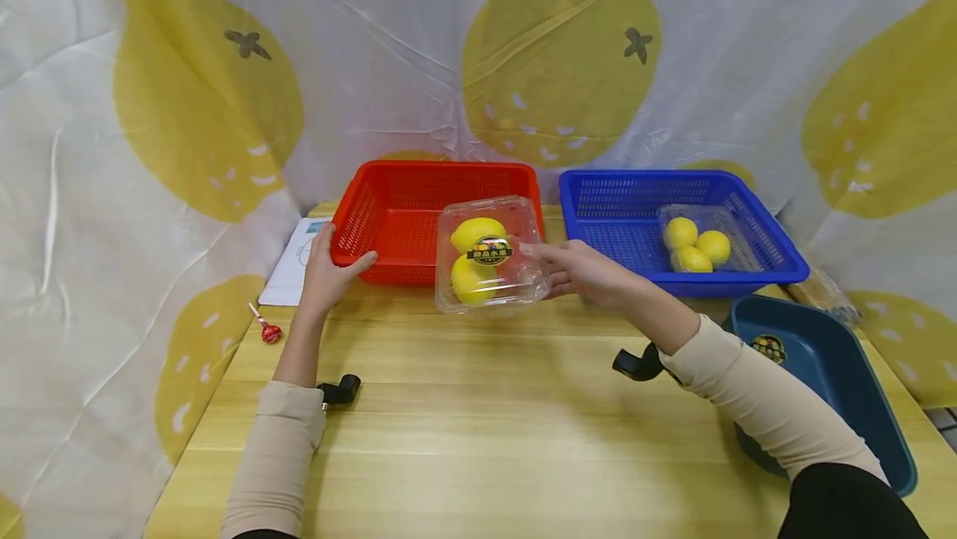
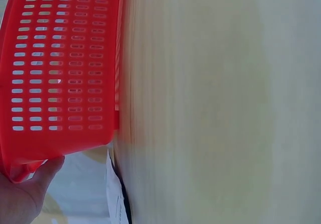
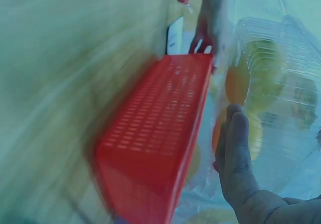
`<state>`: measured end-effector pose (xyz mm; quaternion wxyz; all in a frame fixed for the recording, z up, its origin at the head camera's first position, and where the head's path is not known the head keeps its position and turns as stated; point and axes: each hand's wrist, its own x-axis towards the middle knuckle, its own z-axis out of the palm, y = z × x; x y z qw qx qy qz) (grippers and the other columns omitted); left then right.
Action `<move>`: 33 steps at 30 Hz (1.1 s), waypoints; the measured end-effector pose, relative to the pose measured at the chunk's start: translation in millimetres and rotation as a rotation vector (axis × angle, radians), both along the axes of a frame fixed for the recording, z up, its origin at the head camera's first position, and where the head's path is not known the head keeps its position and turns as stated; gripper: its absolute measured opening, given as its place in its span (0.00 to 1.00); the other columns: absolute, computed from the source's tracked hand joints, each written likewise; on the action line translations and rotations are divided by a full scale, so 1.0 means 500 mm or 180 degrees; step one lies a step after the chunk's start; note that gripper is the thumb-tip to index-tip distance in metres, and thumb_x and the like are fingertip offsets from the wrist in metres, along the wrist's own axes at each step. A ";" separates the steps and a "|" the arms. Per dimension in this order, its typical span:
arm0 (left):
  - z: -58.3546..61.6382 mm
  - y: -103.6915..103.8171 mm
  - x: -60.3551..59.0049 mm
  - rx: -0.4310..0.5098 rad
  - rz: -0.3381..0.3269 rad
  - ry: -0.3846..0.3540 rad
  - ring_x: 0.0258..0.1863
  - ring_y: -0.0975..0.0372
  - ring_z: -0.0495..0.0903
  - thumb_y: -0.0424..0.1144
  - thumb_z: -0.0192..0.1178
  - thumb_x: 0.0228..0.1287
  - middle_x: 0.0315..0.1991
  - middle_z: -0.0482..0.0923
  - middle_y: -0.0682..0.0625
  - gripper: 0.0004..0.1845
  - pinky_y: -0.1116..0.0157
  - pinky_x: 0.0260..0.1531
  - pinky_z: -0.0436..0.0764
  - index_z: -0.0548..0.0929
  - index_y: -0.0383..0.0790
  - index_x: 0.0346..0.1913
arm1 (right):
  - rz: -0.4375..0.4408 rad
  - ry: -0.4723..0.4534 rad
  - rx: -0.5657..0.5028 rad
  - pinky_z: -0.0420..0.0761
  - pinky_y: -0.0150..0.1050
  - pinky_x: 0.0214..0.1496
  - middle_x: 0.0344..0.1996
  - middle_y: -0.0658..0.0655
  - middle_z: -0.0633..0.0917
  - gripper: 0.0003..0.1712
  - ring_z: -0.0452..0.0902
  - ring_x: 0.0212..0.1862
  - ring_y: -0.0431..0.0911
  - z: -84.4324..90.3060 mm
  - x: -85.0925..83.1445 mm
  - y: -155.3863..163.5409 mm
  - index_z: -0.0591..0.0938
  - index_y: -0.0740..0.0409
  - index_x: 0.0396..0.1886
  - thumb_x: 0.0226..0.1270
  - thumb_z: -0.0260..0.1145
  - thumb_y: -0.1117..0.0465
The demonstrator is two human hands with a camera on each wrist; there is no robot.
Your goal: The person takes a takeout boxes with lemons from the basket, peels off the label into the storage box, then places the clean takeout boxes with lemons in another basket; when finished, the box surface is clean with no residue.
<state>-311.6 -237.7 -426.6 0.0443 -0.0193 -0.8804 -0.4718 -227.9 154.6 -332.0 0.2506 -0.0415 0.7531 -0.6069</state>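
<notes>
Hands (image 1: 320, 277) (image 1: 579, 270) grip red basket's rim (image 1: 402, 266) and lemon box (image 1: 489, 257) — table (image 1: 486, 398) spreading in front, box-to-rim gap unclear.

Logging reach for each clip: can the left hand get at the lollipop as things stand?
Probably yes: the lollipop lies uncovered on the table, beside the left forearm. The left hand holds the red basket by its corner, so it would likely need to let go first.

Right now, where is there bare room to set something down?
The widest bare tabletop lies in front of the red basket, between the left sleeve and the dark tray. The blue basket is bare at left, with lemons at right. Dark tray and blue basket crowd the right.
</notes>
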 end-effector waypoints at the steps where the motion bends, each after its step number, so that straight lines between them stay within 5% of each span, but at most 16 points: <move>1: 0.000 0.000 0.001 0.0004 -0.0006 -0.0004 0.74 0.46 0.53 0.60 0.65 0.57 0.80 0.40 0.46 0.57 0.43 0.69 0.64 0.42 0.43 0.79 | 0.0001 -0.0001 -0.0010 0.85 0.39 0.48 0.35 0.51 0.88 0.32 0.86 0.38 0.43 -0.005 0.011 0.007 0.78 0.69 0.53 0.71 0.57 0.42; 9: 0.000 -0.002 -0.004 -0.0068 -0.0021 0.0060 0.74 0.45 0.52 0.61 0.64 0.58 0.80 0.39 0.46 0.57 0.41 0.69 0.63 0.42 0.42 0.79 | 0.0027 0.0027 -0.0058 0.83 0.39 0.54 0.43 0.54 0.87 0.37 0.86 0.44 0.42 -0.056 0.088 0.057 0.69 0.75 0.64 0.73 0.57 0.46; 18: -0.007 0.000 0.001 -0.0083 0.0000 0.0114 0.76 0.46 0.50 0.61 0.64 0.58 0.80 0.41 0.45 0.56 0.41 0.70 0.60 0.44 0.41 0.79 | 0.0037 -0.0124 -0.0428 0.83 0.34 0.51 0.45 0.56 0.87 0.37 0.84 0.46 0.40 -0.133 0.173 0.112 0.63 0.83 0.64 0.74 0.55 0.51; 23: -0.003 -0.003 0.000 -0.0029 0.0039 0.0045 0.75 0.46 0.51 0.61 0.64 0.58 0.80 0.41 0.46 0.56 0.42 0.69 0.63 0.43 0.44 0.79 | 0.0030 -0.0086 -0.0222 0.81 0.38 0.55 0.49 0.60 0.83 0.38 0.82 0.49 0.42 -0.176 0.182 0.128 0.63 0.81 0.65 0.74 0.56 0.50; 33: -0.019 -0.002 -0.008 -0.0057 0.0026 0.0079 0.77 0.48 0.48 0.60 0.63 0.59 0.80 0.41 0.48 0.54 0.41 0.71 0.60 0.43 0.47 0.79 | -0.0139 -0.0294 -0.0278 0.85 0.38 0.49 0.43 0.57 0.84 0.39 0.83 0.43 0.43 -0.231 0.189 0.141 0.61 0.82 0.65 0.74 0.56 0.50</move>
